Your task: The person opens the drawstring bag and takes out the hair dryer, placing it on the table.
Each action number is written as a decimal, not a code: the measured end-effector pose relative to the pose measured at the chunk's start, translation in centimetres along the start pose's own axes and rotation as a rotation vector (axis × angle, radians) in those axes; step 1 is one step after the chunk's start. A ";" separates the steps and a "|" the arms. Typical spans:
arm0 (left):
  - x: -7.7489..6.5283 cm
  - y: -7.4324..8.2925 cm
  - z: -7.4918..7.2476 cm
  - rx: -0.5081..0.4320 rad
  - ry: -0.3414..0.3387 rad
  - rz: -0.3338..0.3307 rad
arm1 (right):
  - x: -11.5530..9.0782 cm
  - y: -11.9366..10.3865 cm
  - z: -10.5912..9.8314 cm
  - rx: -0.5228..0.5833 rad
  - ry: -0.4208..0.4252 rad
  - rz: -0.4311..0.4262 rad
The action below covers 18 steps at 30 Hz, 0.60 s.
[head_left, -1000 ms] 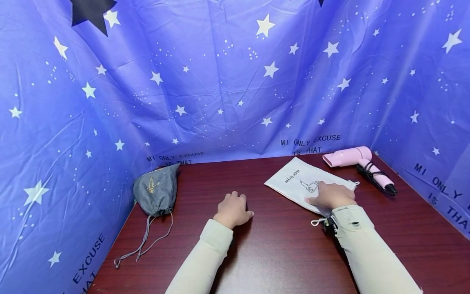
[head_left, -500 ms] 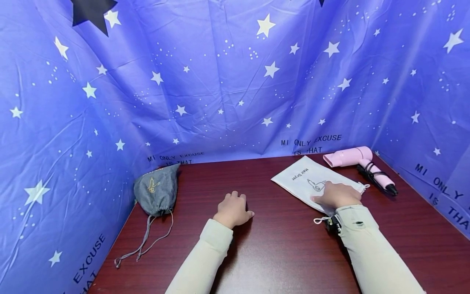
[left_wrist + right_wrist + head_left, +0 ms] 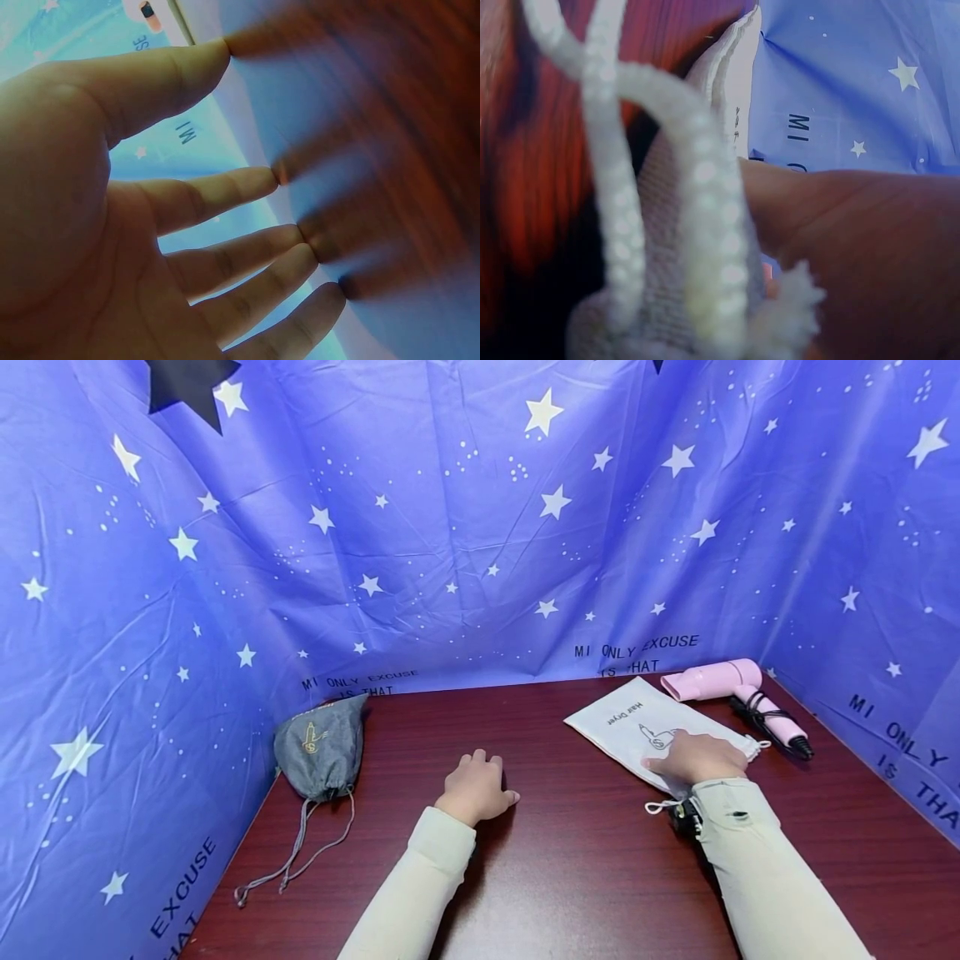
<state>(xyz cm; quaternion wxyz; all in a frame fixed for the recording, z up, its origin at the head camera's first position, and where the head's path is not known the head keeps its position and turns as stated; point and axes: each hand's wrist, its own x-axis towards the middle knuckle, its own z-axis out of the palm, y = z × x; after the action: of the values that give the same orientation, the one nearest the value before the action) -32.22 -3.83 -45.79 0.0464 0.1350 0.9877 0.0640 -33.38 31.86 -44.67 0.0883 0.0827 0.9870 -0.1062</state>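
White drawstring bag point(image 3: 611, 727) lies on the right half of the dark red tabletop point(image 3: 570, 877), its lower right part covered by the right hand point(image 3: 701, 758), which rests on top of it; the lettering reads "Hair Dryer", but the dryer drawing beside it runs partly beneath the fingers. With most of those fingers hidden from the head camera, I cannot tell whether they press flat on the cloth or are curled into it; only the thumb shows plainly, along the near side. Seen from the right wrist, a white cord point(image 3: 712, 225) looms blurred in the foreground and hides much of the bag. Something dark point(image 3: 684, 818) sits under that wrist, half hidden by the sleeve point(image 3: 735, 806) and too small to make out. Released, the left hand point(image 3: 474, 789) has its spread fingertips point(image 3: 261, 178) on the tabletop, between the bag and a grey pouch point(image 3: 318, 752) whose contents cannot be seen. Just beyond the bag lies a pink hair dryer point(image 3: 712, 681), so near its edge that contact is hard to judge, a black cord point(image 3: 759, 717) wound about its handle. Words on the starry blue curtain point(image 3: 420, 552) are cut off at the frame's sides
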 end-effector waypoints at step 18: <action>-0.2 0.1 -0.1 0.013 -0.015 0.003 | 0.3 1.0 -0.3 0.004 -0.009 0.044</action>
<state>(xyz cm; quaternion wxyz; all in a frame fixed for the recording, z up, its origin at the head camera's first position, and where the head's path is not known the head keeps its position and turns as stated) -31.99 -3.76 -45.64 0.0529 0.1372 0.9875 0.0566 -33.49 32.93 -44.66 0.0947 0.1043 0.9843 -0.1067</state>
